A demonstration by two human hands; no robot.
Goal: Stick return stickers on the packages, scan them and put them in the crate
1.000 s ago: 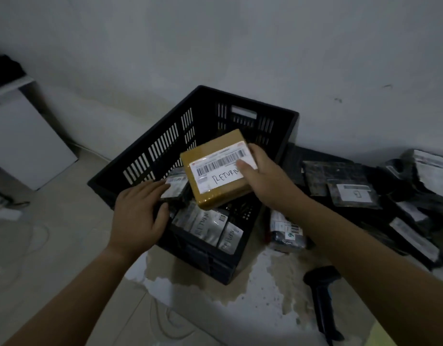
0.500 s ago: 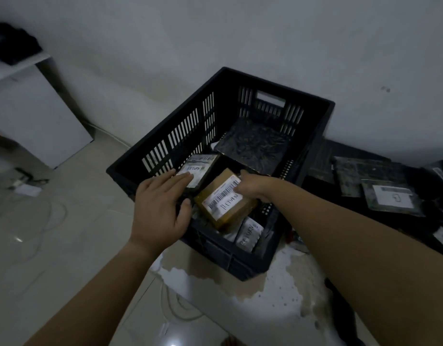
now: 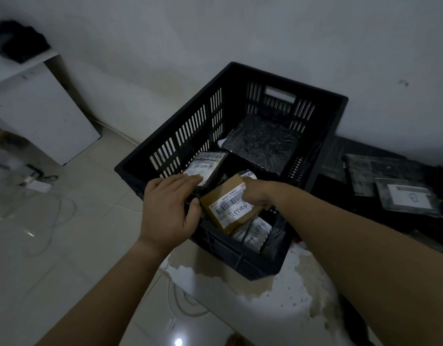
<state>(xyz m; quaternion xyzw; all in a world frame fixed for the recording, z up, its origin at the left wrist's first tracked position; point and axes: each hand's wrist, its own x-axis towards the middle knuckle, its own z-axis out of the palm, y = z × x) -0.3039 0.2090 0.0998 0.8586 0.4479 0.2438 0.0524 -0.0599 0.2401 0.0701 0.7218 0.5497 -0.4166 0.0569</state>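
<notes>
Here tan box point(image 3: 230, 196), barcode label point(image 3: 231, 208), seemingly "RETURN".

A parcel point(image 3: 230, 206) lies in the crate point(image 3: 285, 78) just right of the left fingers point(image 3: 188, 179), a wrapped package point(image 3: 262, 143) beyond, loose packages point(image 3: 405, 196) farther right.

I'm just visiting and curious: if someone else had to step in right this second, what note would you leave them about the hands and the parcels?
Left hand: flat, straight fingers resting on a black package marked RETURN inside the black crate.
Right hand: grips the brown box, labelled RETURN, low in the crate over white RETURN packages.
Done: several marked packages lie in the crate, a large black package at the back.
Left: release the box; packages on the floor to the right are outside the crate.
</notes>
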